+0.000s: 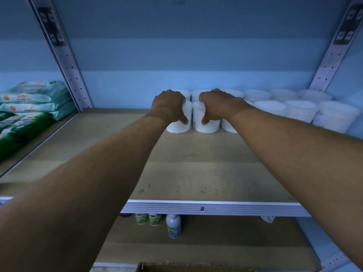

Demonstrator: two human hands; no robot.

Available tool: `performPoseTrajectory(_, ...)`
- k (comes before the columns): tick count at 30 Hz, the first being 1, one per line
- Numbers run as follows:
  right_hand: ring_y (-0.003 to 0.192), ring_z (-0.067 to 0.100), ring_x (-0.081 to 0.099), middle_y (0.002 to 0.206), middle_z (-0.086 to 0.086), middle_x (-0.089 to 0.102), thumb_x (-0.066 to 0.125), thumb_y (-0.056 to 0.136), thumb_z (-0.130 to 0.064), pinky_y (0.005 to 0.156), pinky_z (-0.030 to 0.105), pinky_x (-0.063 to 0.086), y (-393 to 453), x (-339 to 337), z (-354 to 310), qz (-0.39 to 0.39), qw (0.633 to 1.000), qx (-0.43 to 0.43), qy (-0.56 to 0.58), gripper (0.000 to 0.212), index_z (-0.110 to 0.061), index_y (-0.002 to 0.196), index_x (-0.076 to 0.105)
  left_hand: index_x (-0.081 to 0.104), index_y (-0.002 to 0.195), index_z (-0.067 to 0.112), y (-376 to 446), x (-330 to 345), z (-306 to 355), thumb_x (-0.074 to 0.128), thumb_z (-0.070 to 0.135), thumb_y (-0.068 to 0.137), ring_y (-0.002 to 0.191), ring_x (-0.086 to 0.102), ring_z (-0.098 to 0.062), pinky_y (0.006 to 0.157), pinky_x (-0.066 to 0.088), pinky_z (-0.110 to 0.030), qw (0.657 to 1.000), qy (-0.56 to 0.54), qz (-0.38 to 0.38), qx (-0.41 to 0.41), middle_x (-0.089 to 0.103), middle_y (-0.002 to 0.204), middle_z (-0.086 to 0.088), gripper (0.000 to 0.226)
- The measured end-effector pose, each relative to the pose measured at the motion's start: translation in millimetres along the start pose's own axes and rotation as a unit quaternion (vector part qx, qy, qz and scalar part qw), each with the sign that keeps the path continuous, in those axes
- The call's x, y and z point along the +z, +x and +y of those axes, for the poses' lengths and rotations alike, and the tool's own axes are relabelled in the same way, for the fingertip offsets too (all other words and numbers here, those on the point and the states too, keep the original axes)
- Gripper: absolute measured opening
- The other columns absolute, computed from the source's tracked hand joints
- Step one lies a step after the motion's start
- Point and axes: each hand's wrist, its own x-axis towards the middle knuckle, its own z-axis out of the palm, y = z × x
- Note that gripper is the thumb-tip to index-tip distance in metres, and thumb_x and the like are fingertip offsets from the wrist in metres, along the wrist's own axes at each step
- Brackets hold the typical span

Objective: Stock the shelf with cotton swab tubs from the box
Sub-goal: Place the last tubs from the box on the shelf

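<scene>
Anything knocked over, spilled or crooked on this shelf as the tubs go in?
Nothing stands out. The left hand and right hand each hold an upright tub at the back of the shelf; the other tubs stand upright in rows to the right. The wipe packs on the left lie stacked.

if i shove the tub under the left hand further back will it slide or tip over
Probably slides. The tub under the left hand looks squat with a flat base on the smooth shelf board. The left hand grips it from above, so a low push seems safer. Filled with cotton swabs, it is likely light and may nudge neighbouring tubs.
</scene>
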Motion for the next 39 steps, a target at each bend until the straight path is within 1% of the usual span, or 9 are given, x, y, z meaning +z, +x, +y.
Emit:
performPoseTrajectory(4, 0.109, 0.029, 0.06, 0.123, 0.012, 0.06, 0.085, 0.076, -0.029, 0.076, 0.035, 0.046, 1.0, 0.1, 0.6, -0.001, 1.0, -0.004, -0.003, 0.064, -0.012, 0.129, 0.054, 0.06, 0.131, 0.022, -0.7, -1.0, 0.1, 0.082, 0.052, 0.072, 0.115, 0.059, -0.027, 0.097, 0.051, -0.039, 1.0, 0.008, -0.004, 0.004, 0.064, 0.126, -0.005, 0.07)
performPoseTrajectory(7, 0.116, 0.03, 0.057, 0.13, 0.013, 0.056, 0.083, 0.078, -0.032, 0.085, 0.038, 0.05, -3.1, 2.6, 4.4, -0.007, 1.0, -0.009, 0.014, 0.07, -0.012, 0.136, 0.048, 0.059, 0.131, 0.022, -3.4, -3.4, 0.1, 0.08, 0.052, 0.073, 0.117, 0.058, -0.027, 0.097, 0.05, -0.04, 1.0, 0.015, -0.011, 0.009, 0.064, 0.127, -0.005, 0.068)
performPoseTrajectory(11, 0.133, 0.03, 0.044, 0.146, 0.011, 0.042, 0.077, 0.08, -0.037, 0.103, 0.046, 0.044, -21.2, 6.8, 16.0, 0.005, 0.998, -0.03, 0.062, 0.08, -0.012, 0.145, 0.037, 0.057, 0.131, 0.021, -9.8, -6.4, 7.1, 0.074, 0.052, 0.078, 0.12, 0.056, -0.028, 0.1, 0.048, -0.042, 0.999, 0.031, -0.03, 0.009, 0.061, 0.13, -0.005, 0.064)
performPoseTrajectory(16, 0.138, 0.025, 0.038, 0.148, 0.009, 0.038, 0.072, 0.083, -0.035, 0.106, 0.043, 0.041, -48.8, 3.2, 45.3, 0.005, 0.998, -0.036, 0.057, 0.075, -0.014, 0.146, 0.037, 0.047, 0.137, 0.017, -19.8, -10.1, 33.2, 0.069, 0.043, 0.082, 0.126, 0.05, -0.032, 0.101, 0.044, -0.047, 0.998, 0.058, -0.029, 0.013, 0.052, 0.137, -0.007, 0.064)
performPoseTrajectory(20, 0.145, 0.025, 0.03, 0.155, 0.008, 0.032, 0.071, 0.084, -0.038, 0.112, 0.044, 0.036, -72.2, -0.7, 77.0, -0.004, 0.999, -0.02, 0.05, 0.083, -0.018, 0.153, 0.029, 0.042, 0.144, 0.015, -27.8, -21.5, 65.8, 0.071, 0.041, 0.083, 0.132, 0.045, -0.032, 0.105, 0.042, -0.046, 0.998, 0.036, -0.03, 0.045, 0.045, 0.146, -0.007, 0.072)
performPoseTrajectory(24, 0.142, 0.025, 0.033, 0.154, 0.006, 0.031, 0.072, 0.084, -0.039, 0.11, 0.042, 0.038, -96.0, -3.1, 110.7, -0.021, 0.998, 0.019, 0.049, 0.086, -0.022, 0.155, 0.026, 0.039, 0.147, 0.018, -33.4, -23.8, 104.2, 0.072, 0.047, 0.081, 0.135, 0.044, -0.031, 0.107, 0.042, -0.046, 0.995, 0.003, -0.043, 0.095, 0.044, 0.149, -0.006, 0.079)
performPoseTrajectory(27, 0.139, 0.026, 0.038, 0.151, 0.005, 0.035, 0.073, 0.081, -0.038, 0.106, 0.042, 0.041, -110.1, -5.4, 136.0, -0.02, 0.998, 0.041, 0.05, 0.084, -0.024, 0.152, 0.03, 0.038, 0.149, 0.017, -33.7, -21.6, 132.8, 0.073, 0.048, 0.081, 0.137, 0.042, -0.03, 0.108, 0.041, -0.046, 0.991, 0.003, -0.053, 0.12, 0.041, 0.151, -0.007, 0.083)
performPoseTrajectory(34, 0.14, 0.028, 0.04, 0.158, 0.005, 0.028, 0.077, 0.08, -0.044, 0.11, 0.043, 0.04, -130.6, -10.2, 189.9, -0.031, 0.994, 0.093, 0.039, 0.097, -0.024, 0.157, 0.021, 0.04, 0.146, 0.018, -25.1, -8.6, 190.3, 0.073, 0.052, 0.079, 0.134, 0.045, -0.029, 0.105, 0.044, -0.047, 0.985, -0.002, -0.053, 0.163, 0.044, 0.148, -0.006, 0.082)
performPoseTrajectory(39, 0.131, 0.029, 0.047, 0.15, 0.007, 0.036, 0.077, 0.079, -0.044, 0.105, 0.042, 0.043, -134.7, -9.1, 226.2, -0.033, 0.992, 0.121, 0.027, 0.091, -0.023, 0.153, 0.027, 0.04, 0.146, 0.021, -17.0, 4.2, 228.0, 0.072, 0.056, 0.079, 0.132, 0.046, -0.029, 0.104, 0.043, -0.045, 0.982, 0.001, -0.049, 0.182, 0.044, 0.147, -0.004, 0.082)
